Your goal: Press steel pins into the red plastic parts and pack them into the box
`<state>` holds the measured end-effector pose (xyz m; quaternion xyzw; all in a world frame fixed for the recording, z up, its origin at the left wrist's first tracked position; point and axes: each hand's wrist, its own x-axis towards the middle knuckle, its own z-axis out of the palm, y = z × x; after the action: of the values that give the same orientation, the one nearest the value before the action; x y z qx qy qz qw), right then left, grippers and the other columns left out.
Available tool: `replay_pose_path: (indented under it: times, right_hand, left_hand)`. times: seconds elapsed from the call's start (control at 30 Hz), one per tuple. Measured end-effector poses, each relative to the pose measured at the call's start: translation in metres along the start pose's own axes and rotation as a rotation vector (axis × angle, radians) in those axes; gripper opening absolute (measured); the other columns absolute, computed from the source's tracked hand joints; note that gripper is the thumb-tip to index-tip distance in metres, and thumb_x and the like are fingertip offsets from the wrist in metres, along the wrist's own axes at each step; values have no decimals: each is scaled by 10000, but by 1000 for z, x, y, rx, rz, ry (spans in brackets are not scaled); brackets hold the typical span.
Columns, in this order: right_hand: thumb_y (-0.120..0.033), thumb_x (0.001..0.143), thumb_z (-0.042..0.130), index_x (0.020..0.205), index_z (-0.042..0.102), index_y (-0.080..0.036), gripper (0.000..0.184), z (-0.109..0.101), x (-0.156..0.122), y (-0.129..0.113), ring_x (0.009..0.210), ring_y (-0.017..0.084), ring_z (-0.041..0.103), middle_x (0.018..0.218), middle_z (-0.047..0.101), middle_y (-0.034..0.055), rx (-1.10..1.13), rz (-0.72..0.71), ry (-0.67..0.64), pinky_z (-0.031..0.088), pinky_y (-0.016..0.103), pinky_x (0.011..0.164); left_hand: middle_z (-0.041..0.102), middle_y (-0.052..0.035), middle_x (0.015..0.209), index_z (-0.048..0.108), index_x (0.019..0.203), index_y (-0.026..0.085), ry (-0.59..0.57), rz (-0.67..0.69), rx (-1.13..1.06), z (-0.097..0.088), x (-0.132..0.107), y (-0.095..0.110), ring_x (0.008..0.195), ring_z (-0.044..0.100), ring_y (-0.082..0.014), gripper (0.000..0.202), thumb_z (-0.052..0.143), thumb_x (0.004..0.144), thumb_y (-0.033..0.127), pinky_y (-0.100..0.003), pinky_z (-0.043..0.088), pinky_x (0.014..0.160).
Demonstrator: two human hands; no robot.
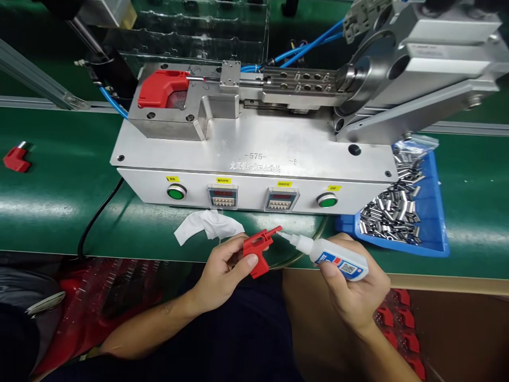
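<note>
Between thumb and fingers, my left hand (222, 273) pinches a red plastic part (257, 248) with a narrow stem pointing right. My right hand (358, 286) is wrapped round a white glue bottle (338, 258) with a blue, red and white label. The bottle lies tilted, its thin nozzle tip at the end of the red stem; whether they touch I cannot tell. Behind my left hand a crumpled white cloth (209, 224) lies on the green table. A similar red part (163, 89) sits in the metal holder of the press machine (254, 143), facing a thin rod.
A blue bin (435, 212) of short metal tubes stands at the right of the machine. Another red part with a metal tube (16, 158) lies far left. Green buttons (176, 192) line the machine's front. More red parts (405, 318) sit below the table edge, lower right.
</note>
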<state>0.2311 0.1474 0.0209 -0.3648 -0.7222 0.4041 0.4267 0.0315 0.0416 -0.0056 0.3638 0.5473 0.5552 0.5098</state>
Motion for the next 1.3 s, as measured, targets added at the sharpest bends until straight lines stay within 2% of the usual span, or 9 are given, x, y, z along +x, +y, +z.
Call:
replay_pose_path:
  times: [0.17,0.3,0.5,0.63,0.8,1.07,1.3]
  right_hand:
    - [-310,966,706,944,694,-220,93,0,2,0,598,174,521,708,616,20,-41,6,-3,422,325,530]
    - [-306,972,699,965,692,-222,84,-1,1,1,606,172,524,731,625,23,-35,-8,-4,422,321,531]
    - [-243,978,691,1032,697,-229,56,-2,0,3,626,168,529,784,645,27,-29,-28,-24,418,320,546]
    - [-235,975,694,1034,701,-233,60,-1,1,4,622,167,531,786,650,24,-24,-41,-30,412,320,546]
    - [-259,967,705,1021,719,-231,63,-1,1,3,620,180,544,781,660,34,-41,-29,1,428,335,550]
    - [-229,954,702,1042,717,-216,91,-2,0,6,613,176,550,796,672,37,-47,-57,-25,426,324,538]
    - [-171,943,700,1063,720,-220,131,-4,1,10,613,165,530,797,672,26,-25,-88,-41,398,310,534]
  left_hand:
    - [657,-62,829,806,990,159,9,-6,22,1,-1,0,718,593,-180,401,660,1002,532,-252,502,610]
    - [633,-54,823,810,1027,175,0,7,2,2,-1,-1,726,578,-176,339,669,1011,482,-241,485,607]
    - [589,-32,798,770,902,170,-5,8,-34,1,-1,-2,693,545,-151,304,681,1011,440,-227,470,595]
    - [599,-30,809,770,915,170,-6,3,-35,-1,-1,-3,690,550,-148,291,684,1009,432,-227,474,601]
    - [663,-57,894,801,1031,174,-13,-4,-27,-2,-1,-3,756,617,-171,278,671,1021,420,-240,509,653]
    - [666,-55,894,808,1050,177,-16,11,-29,-2,-1,-4,766,615,-162,275,667,1031,412,-223,505,660]
    - [600,-32,815,783,954,158,-17,3,-12,-2,-2,-6,703,537,-143,300,670,1028,426,-218,441,598]
